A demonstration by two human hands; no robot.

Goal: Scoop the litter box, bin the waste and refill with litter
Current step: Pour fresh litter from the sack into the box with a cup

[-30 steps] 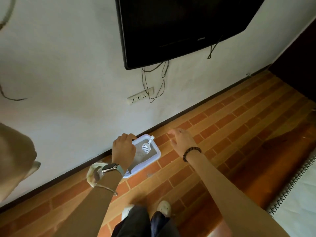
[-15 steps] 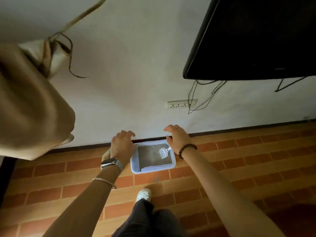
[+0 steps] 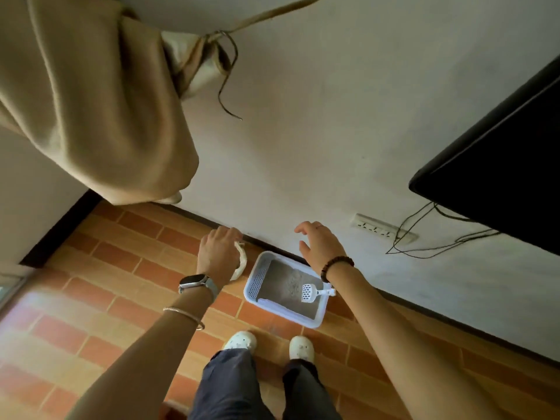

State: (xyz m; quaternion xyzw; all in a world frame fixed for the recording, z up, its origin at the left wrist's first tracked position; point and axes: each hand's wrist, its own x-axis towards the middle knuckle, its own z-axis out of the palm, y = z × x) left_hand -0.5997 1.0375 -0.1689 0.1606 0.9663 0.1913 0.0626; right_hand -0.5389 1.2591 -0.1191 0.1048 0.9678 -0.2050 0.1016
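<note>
A white plastic litter box [image 3: 257, 280] with grey litter [image 3: 280, 283] sits on the brick floor against the wall. A white slotted scoop [image 3: 309, 293] lies inside it, its handle resting on the right rim. I stand over the box, and both hands hang well above it. My left hand [image 3: 216, 253], with a watch on its wrist, hovers left of the box with loosely bent fingers and holds nothing. My right hand [image 3: 318, 247] hovers over the box's far right corner with its fingers spread. A pale curved object [image 3: 241, 262] lies on the floor beside the box, partly hidden by my left hand.
A beige curtain [image 3: 91, 101] hangs at the upper left. A black TV [image 3: 500, 165] is mounted at the right, above a wall socket strip [image 3: 381, 230] with dangling cables. My white shoes [image 3: 241, 341] stand just in front of the box.
My view has swung left, so the curtain fills the upper left and the TV has slid to the right. Both hands stay stretched out above the box, and my left hand now hovers left of it.
</note>
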